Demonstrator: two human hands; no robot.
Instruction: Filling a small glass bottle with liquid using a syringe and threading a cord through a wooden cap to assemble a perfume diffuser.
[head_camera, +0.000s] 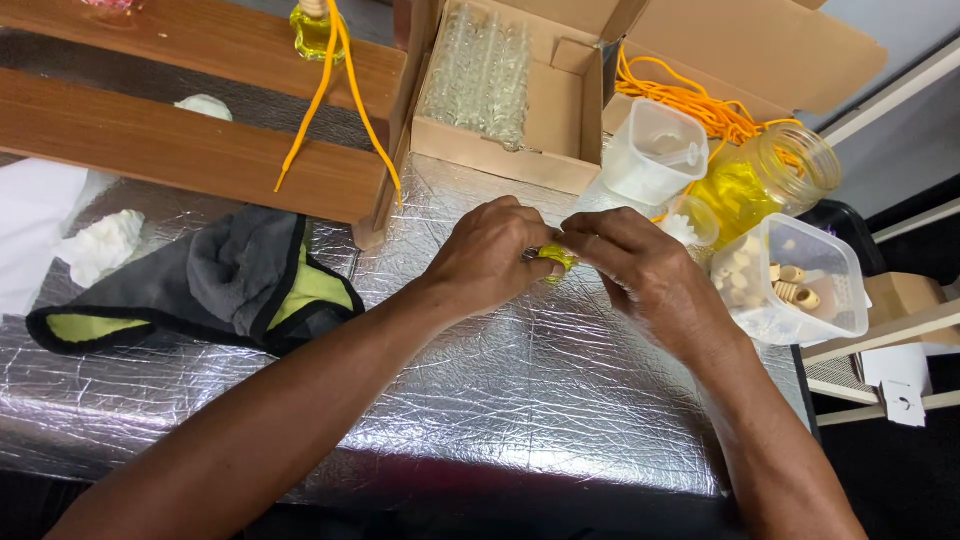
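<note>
Both my hands meet over the silver foil-covered table (520, 400). Between the fingertips sits a small bottle of yellow liquid (556, 258), mostly hidden by my fingers. My left hand (490, 255) wraps it from the left, and my right hand (640, 265) pinches it from the right. Which part of the bottle each hand grips I cannot tell.
A cardboard box (560, 110) of clear glass bottles stands behind my hands. To the right are a plastic measuring cup (655, 150), a glass jar of yellow liquid (770, 175), orange cords (700, 105) and a tub of wooden caps (800, 285). A grey-green cloth (240, 280) lies left, under wooden shelves (180, 150) with a filled bottle (315, 30).
</note>
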